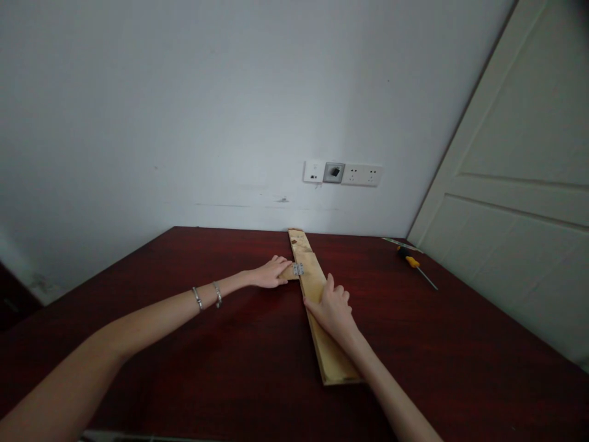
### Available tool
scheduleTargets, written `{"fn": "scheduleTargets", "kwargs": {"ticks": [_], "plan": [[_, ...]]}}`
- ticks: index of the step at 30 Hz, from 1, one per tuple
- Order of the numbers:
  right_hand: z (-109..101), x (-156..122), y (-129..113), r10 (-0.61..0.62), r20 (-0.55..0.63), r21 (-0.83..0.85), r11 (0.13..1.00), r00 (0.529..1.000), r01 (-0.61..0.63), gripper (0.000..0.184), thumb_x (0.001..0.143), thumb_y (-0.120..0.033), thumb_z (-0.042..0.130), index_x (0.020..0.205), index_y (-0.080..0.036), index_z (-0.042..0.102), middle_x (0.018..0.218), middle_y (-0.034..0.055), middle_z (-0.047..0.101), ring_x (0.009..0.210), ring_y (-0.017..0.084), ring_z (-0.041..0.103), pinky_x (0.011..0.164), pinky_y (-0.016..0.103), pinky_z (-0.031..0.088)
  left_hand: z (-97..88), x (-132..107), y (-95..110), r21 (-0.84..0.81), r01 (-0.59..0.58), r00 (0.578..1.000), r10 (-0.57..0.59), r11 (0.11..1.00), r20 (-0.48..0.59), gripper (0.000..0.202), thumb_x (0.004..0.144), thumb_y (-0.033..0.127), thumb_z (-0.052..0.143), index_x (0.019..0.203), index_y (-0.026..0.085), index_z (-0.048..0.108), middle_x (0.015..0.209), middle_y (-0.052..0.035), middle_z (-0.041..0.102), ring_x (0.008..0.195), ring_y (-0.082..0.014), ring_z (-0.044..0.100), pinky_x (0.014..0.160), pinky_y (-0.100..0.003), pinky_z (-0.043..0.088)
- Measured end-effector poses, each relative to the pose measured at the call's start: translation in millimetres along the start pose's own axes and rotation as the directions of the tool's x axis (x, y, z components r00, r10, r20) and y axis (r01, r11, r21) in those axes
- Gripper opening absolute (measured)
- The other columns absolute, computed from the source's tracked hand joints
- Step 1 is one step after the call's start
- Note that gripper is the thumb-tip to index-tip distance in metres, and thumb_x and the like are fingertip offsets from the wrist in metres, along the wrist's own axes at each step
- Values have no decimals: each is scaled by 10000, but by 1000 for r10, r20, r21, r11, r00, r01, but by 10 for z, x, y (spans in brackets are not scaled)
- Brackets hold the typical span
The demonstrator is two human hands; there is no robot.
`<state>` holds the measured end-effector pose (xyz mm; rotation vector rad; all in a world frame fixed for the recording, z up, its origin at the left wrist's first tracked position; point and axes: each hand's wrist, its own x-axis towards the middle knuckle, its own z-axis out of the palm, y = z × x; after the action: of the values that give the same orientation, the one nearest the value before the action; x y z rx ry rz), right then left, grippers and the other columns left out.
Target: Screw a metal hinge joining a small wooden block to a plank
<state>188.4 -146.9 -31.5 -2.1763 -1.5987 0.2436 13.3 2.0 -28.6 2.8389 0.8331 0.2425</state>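
Note:
A long pale wooden plank point(317, 288) lies on the dark red table point(221, 344), running away from me toward the wall. A small metal hinge point(298, 269) sits at the plank's left edge, joined to a short wooden piece mostly covered by my left hand point(271, 272). That hand lies over the short piece with fingers curled down on it, fingertips beside the hinge. My right hand point(332, 306) rests on the middle of the plank, fingers bent and pressing on its top and left edge. Two bracelets point(207, 297) circle my left wrist.
A screwdriver point(416, 267) with a yellow and black handle lies at the back right of the table, near a thin flat strip point(399, 244). A white wall with a socket panel point(343, 174) stands behind the table. A cream door point(519, 190) is at the right.

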Motion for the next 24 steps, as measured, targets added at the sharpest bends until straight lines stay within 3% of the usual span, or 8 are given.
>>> {"fn": "scheduleTargets", "kwargs": {"ticks": [10,17,24], "plan": [[16,-39,-191,-69,30,-78,994,997,72,820,703,-507,565,1327,-36,316,1100,244,475,1029,400,484,741,504,468,-74,-115,-125,-4,-9,1000,9,1000,30,570,780,307,582,1289,149,380,1212,-126,461,1093,-274,397,981,-407,309],[7,-25,-275,-91,86,-93,991,992,99,877,702,-512,596,1351,-11,284,1129,283,474,1031,408,504,729,492,474,-101,-169,-161,-55,29,998,-25,998,63,629,774,316,585,1339,208,332,1249,-109,453,1140,-275,394,1002,-423,287],[-43,-41,-333,-109,132,-178,975,985,132,868,724,-561,582,1359,-30,322,1131,277,504,998,393,518,686,481,483,-61,-148,-228,-42,7,994,-3,999,106,676,767,344,608,1356,197,312,1250,-115,445,1122,-265,406,996,-395,306]]}}
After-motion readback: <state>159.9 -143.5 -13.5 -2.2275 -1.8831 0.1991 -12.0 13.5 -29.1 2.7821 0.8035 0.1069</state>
